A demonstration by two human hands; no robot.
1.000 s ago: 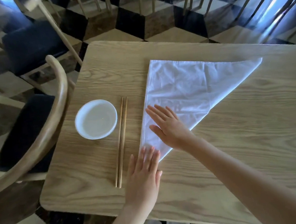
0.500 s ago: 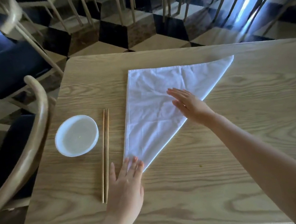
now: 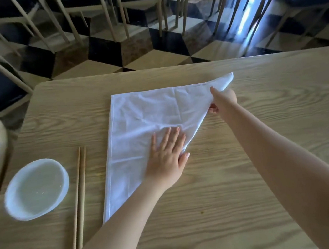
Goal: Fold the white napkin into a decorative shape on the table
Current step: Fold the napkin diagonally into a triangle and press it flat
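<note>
Head cam: white napkin lies as a triangle on the table, with its long edge running from near me out to the far right. My right hand seems to be pinching that far tip. My left hand is flat, pressing mid-fold.

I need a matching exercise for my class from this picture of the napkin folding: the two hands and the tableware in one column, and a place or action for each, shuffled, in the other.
Column one:
1. left hand
2. right hand
3. pair of wooden chopsticks
4. small white round dish

Column two:
A. pinches the folded white cloth napkin at its far corner
B. lies between dish and napkin
C. presses flat on the napkin
D. nearest the light wooden table left edge

Pairs: 1-C, 2-A, 3-B, 4-D
</note>
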